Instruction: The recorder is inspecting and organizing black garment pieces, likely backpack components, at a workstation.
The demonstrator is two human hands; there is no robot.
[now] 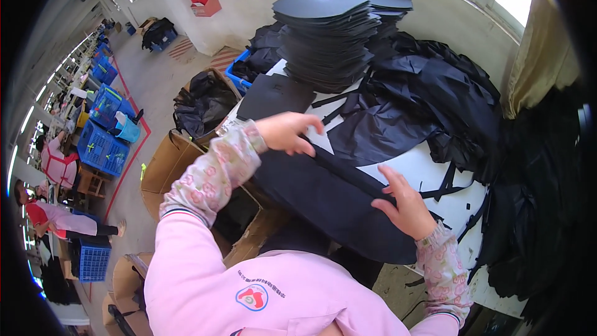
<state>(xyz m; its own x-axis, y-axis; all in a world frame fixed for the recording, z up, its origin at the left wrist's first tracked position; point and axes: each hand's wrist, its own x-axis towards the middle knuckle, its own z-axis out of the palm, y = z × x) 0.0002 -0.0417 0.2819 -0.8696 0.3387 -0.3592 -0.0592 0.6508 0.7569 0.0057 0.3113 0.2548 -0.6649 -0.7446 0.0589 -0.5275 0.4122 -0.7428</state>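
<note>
Blue crates (pixel 102 149) line the workshop floor, left of an open cardboard box (pixel 163 177). A worker's left hand (pixel 287 134), thumb and fingers parted, is at the far edge of a black fabric piece (pixel 311 196) along the near side of a white tabletop (pixel 418 159); the right hand (pixel 404 206), also spread wide, is near its right end, below crumpled black cloth (pixel 404 112).

Cloth (pixel 323 193) before panel stack (pixel 326 43), fabric heap (pixel 404 109) right, carton (pixel 168 165) left

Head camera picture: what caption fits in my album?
Left hand and right hand, both open, by a dark cloth piece, with a tall stack of dark panels beyond.
</note>
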